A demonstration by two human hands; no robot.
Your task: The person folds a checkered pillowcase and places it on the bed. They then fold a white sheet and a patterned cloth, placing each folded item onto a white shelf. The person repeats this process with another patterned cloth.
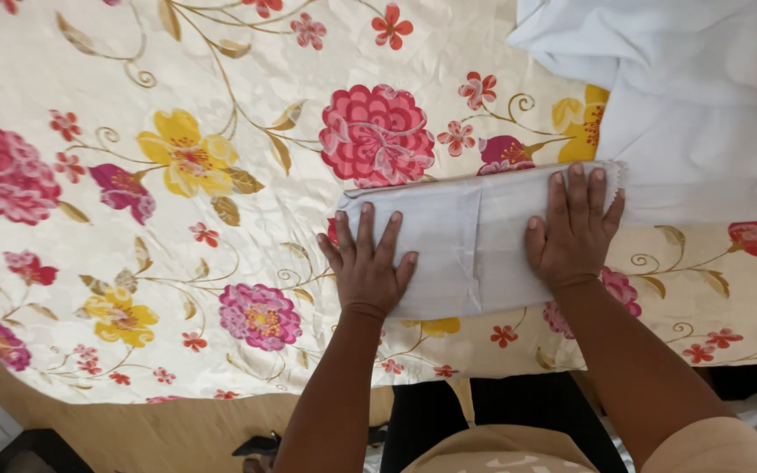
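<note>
Both hands lie flat, palms down, on a folded pale grey cloth point(470, 241) that rests on a floral sheet point(177, 219). Neither hand grips anything: the fingers are straight and spread, pressing on the top of the cloth.

The left hand point(365, 267) covers the cloth's left end, its fingertips pointing away from the person and its wrist just past the cloth's near edge. The right hand point(571, 232) covers the right end, its fingertips reaching almost to the far edge, close to the far right corner. Between the two hands the cloth shows a bare stretch with a vertical fold line running from far edge to near edge.

The cloth is a long rectangle, slightly tilted, its right end farther from the person than its left. Beyond the right hand's fingertips, and to its right, lies a loose white fabric point(685, 88), rumpled; its lower edge touches or overlaps the cloth's right end, though which I cannot tell.

The sheet has a cream ground with pink, yellow and red flowers; a large pink bloom point(377, 133) sits just beyond the cloth's far edge, between the hands.
</note>
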